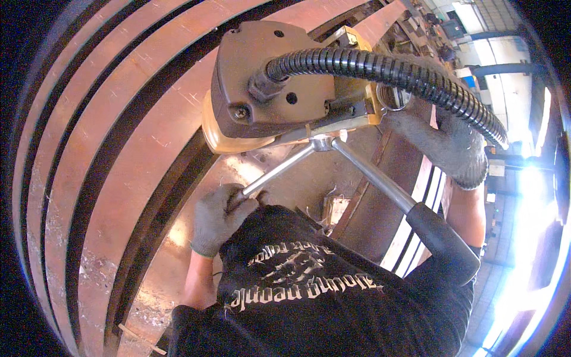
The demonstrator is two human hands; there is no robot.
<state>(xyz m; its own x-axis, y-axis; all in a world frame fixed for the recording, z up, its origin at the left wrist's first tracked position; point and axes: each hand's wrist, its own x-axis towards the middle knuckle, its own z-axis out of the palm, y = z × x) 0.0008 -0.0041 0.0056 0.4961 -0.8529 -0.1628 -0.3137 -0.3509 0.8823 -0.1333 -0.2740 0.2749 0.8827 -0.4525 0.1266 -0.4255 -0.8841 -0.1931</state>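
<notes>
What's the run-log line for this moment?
left hand: gripping handle rod | right hand: beside machine, contact unclear | black hose: attached to machine

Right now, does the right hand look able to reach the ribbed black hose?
Probably yes: the ribbed black hose partly overlaps the right hand in this view, with nothing visible between them, though depth is unclear.

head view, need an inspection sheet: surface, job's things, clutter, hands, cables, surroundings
Surface: long reddish-brown metal strips with dark gaps between them.
Job's things: boxy dark-brown and gold machine, two silver metal bars, black rounded grip on the right bar.
Clutter: small whitish flakes on the strips; thin pale stick, lower left.
Left hand: grey-gloved, closed around the left bar's end.
Right hand: grey-gloved, beside the machine; hold unclear.
Cables: black ribbed hose running right from the machine.
Surroundings: white glare at right.
</notes>
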